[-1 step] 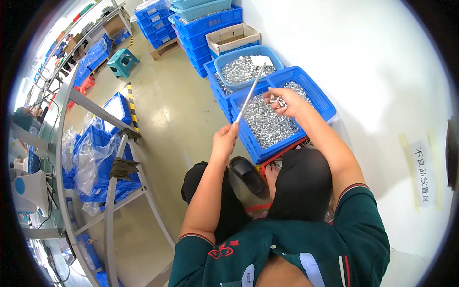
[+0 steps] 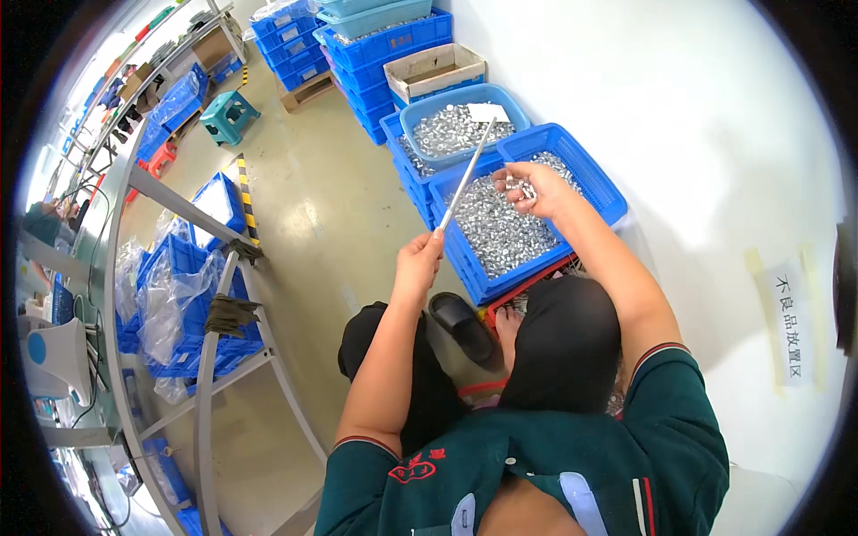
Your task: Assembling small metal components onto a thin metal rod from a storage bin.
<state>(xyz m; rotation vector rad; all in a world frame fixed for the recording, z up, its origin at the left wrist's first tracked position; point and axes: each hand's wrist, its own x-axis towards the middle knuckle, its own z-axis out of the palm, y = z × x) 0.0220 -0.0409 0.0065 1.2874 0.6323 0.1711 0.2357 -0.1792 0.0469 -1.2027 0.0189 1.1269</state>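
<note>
Gripping the base of a slim metal rod [image 2: 466, 183], the left hand [image 2: 420, 261] hangs left of the blue crate [image 2: 601, 186]. The rod's long axis slants across the crate's left edge toward its far side. Over the crate, the right hand's [image 2: 539, 189] curled fingers cup small metal pieces [image 2: 525, 189], right of the rod's shaft and nearer to it than the wrist is. The fist hides the rod's lower end; the pieces' count and the hands' height above the crate are unclear.

The tan floor [image 2: 349, 223] bears a black slipper [image 2: 462, 327] and teal stool [image 2: 229, 117].
</note>
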